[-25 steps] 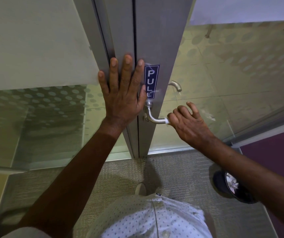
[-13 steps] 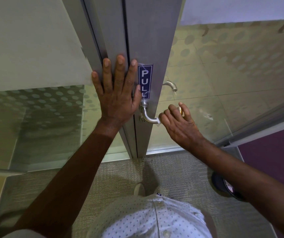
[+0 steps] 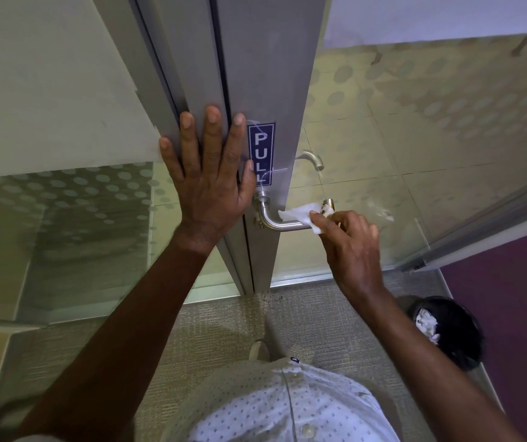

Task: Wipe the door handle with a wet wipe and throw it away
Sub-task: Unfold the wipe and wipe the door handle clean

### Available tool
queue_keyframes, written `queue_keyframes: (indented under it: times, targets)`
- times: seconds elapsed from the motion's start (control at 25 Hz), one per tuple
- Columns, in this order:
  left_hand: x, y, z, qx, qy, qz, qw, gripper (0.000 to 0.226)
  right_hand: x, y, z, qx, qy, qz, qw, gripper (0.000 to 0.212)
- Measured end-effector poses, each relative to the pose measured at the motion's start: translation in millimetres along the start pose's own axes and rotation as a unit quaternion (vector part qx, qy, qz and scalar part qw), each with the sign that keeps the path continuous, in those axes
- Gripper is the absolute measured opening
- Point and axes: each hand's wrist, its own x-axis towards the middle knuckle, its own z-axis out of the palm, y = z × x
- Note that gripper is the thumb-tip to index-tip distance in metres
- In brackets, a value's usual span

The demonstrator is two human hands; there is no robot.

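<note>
A silver lever door handle (image 3: pixel 275 220) sticks out of the grey metal door edge (image 3: pixel 265 74), below a blue PULL sticker (image 3: pixel 260 154). My right hand (image 3: pixel 351 250) pinches a white wet wipe (image 3: pixel 300 215) that lies over the outer part of the lever, near its end. My left hand (image 3: pixel 208 173) is pressed flat against the door frame, fingers spread, just left of the handle's base.
A black waste bin (image 3: pixel 453 330) with crumpled white paper in it stands on the carpet at the lower right, beside a purple wall (image 3: pixel 510 298). Frosted dotted glass panels lie on both sides of the door. A second handle (image 3: pixel 313 157) shows behind the glass.
My right hand has slid outward along the lever and pulled back from it, so the white wipe now shows on the handle. My left hand stays flat on the frame.
</note>
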Motion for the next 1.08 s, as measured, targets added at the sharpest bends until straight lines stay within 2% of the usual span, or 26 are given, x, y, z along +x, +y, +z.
queue_keyframes:
  times: [0.12,0.24,0.32,0.44,0.56,0.64,0.92,1.08]
  targets:
    - [0,0,1,0.003,-0.003,0.000,1.000,0.092,-5,-13,-2,0.091,0.006,0.093,0.992,0.034]
    - [0,-1,1,-0.001,0.001,0.000,1.000,0.091,-6,-20,-8,0.196,0.038,0.206,0.958,0.023]
    - [0,-1,1,0.000,0.003,0.000,1.000,0.091,-2,-22,-14,0.221,0.045,0.257,0.940,0.012]
    - [0,-1,0,0.006,0.000,0.000,1.000,0.092,6,-21,-15,0.239,0.034,0.319,0.917,0.014]
    - [0,-1,0,0.006,-0.004,0.000,1.000,0.093,12,-16,-11,0.339,0.023,0.388,0.857,0.009]
    - [1,-1,0,0.008,-0.005,0.000,1.000,0.094,15,-14,-10,0.397,0.025,0.417,0.817,0.015]
    - [2,0,0,0.003,-0.001,0.003,1.000,0.094,19,-20,-6,0.458,0.073,0.455,0.760,0.035]
    - [1,-1,1,0.004,-0.003,0.002,1.000,0.092,25,-27,-10,0.460,0.081,0.493,0.734,0.018]
